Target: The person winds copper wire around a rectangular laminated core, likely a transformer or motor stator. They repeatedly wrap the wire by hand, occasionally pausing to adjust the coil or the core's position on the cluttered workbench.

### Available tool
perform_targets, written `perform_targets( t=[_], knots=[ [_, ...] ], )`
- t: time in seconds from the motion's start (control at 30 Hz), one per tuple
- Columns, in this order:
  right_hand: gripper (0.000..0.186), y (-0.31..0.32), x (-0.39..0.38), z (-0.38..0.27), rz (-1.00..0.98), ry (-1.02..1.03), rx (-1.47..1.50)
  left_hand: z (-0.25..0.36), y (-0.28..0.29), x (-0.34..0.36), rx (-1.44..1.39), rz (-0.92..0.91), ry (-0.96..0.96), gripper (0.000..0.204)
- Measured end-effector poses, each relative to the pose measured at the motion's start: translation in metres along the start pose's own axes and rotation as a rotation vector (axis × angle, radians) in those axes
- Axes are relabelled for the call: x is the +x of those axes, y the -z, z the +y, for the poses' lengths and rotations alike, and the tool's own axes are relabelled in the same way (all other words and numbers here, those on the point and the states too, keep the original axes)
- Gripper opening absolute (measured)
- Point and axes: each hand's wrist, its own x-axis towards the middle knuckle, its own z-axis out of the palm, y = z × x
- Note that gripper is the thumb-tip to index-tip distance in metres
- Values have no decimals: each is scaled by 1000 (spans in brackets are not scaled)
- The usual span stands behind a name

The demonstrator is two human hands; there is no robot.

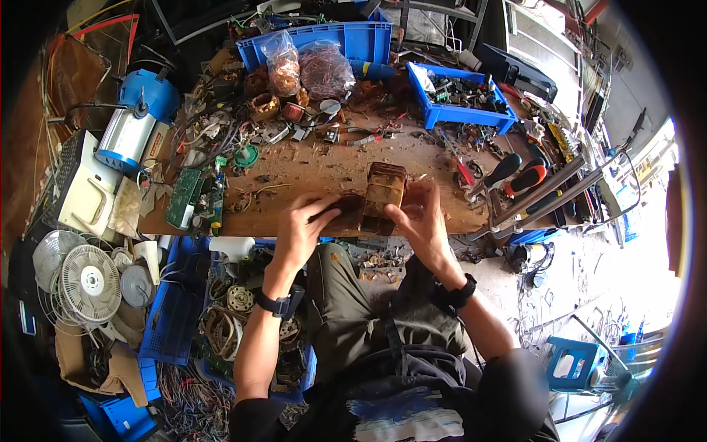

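Near the front edge of the wooden workbench (294, 158) stands a brown, tape-wrapped block (386, 190), which looks like a transformer coil. My right hand (423, 225) grips its right side, thumb on the near face and fingers behind. A dark brown strip (349, 206) sticks out from the block's left side. My left hand (303, 225) is closed at the outer end of this strip, fingers curled and thumb tucked under them. The fingers partly hide the strip, and its material is too dark to tell.
Screwdrivers (501, 171) and metal tubes (541, 195) lie to the right. Blue bins (471, 114) and bags of copper wire (326, 70) stand at the back. Green circuit boards (184, 197) lie on the left; a fan grille (91, 281) and scrap crates (171, 313) sit below.
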Motion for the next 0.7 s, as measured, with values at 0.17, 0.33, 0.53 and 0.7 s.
perform_targets(
  t=[0.17, 0.33, 0.53, 0.7],
  knots=[
    [50, -11, -5, 15, -75, -113, 525, 17, -4, 19, -51, -44, -61, 34],
    [42, 2, -3, 27, -205, -84, 634, 9, -11, 28, -194, -125, 2, 26],
    [43, 9, 5, 38, -223, -91, 533, 0, -43, 29, -592, -190, 107, 33],
    [47, 10, 4, 31, -208, -116, 380, -5, -62, 12, -1015, -39, 44, 43]
  ],
)
